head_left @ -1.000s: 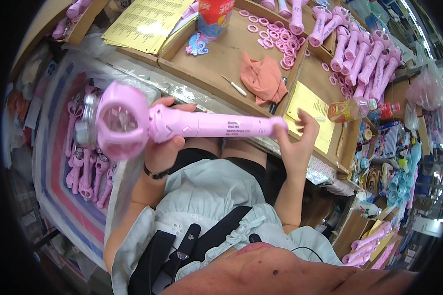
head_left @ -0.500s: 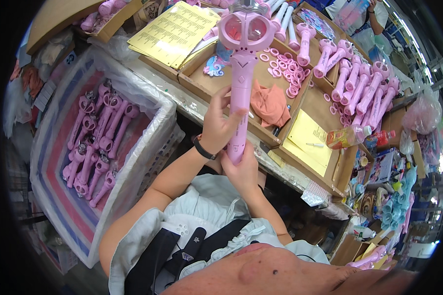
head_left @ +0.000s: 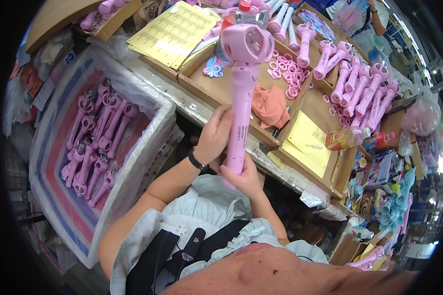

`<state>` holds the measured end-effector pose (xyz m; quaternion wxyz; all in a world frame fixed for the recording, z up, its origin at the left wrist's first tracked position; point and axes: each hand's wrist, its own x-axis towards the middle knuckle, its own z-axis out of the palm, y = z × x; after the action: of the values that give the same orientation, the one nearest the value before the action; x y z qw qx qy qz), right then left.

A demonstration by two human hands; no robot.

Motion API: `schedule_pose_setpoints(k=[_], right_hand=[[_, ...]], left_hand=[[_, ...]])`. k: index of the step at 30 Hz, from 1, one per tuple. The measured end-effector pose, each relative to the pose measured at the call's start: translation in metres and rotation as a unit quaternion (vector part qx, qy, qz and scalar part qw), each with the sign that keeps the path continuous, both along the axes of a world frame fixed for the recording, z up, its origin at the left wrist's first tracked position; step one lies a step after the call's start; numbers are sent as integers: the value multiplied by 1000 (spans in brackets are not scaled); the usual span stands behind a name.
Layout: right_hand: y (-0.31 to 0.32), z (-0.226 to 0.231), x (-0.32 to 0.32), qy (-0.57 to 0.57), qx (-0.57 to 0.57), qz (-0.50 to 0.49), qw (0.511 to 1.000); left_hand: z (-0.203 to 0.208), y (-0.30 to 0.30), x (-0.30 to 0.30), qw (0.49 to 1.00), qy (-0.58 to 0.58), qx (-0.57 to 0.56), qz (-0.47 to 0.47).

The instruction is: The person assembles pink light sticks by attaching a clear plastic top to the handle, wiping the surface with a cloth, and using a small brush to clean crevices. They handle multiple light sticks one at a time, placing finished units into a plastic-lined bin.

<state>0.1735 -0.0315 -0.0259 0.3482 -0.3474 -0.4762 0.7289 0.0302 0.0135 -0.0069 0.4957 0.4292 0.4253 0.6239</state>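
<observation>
Upright in front of me is a pink toy wand (head_left: 242, 98) with a large round head and clear windows. My right hand (head_left: 246, 178) is closed round its lower end. Against the left side of the handle is my left hand (head_left: 215, 133), its fingers curled behind the shaft and their tips hidden. The wand's head covers part of the cardboard tray (head_left: 194, 81) behind it. In that tray lie loose pink rings (head_left: 291, 73), a crumpled orange cloth (head_left: 270, 107) and a blue-purple cutout piece (head_left: 213, 67).
To my left, a plastic-lined striped crate (head_left: 165, 105) holds several pink wands (head_left: 103, 118). More pink wand handles (head_left: 364, 91) crowd the table's right side. Yellow printed sheets (head_left: 174, 32) lie on the trays; a drink bottle (head_left: 347, 138) lies at right. Another person's arm (head_left: 379, 17) shows far off.
The wand has turned about its length, so its head now faces more sideways, and it has come slightly lower. Both hands have moved down a little with it.
</observation>
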Motion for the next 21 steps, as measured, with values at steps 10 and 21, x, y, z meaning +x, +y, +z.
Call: schedule_pose_setpoints(k=[10,21], right_hand=[[-15,-18,-6,495,-289,353,739],[-37,-33,-43,-74,-25,84,993]], left_hand=[[8,-40,-2,905,-300,-52,-297],[-1,-37,-50,967,-225,-45,-114]])
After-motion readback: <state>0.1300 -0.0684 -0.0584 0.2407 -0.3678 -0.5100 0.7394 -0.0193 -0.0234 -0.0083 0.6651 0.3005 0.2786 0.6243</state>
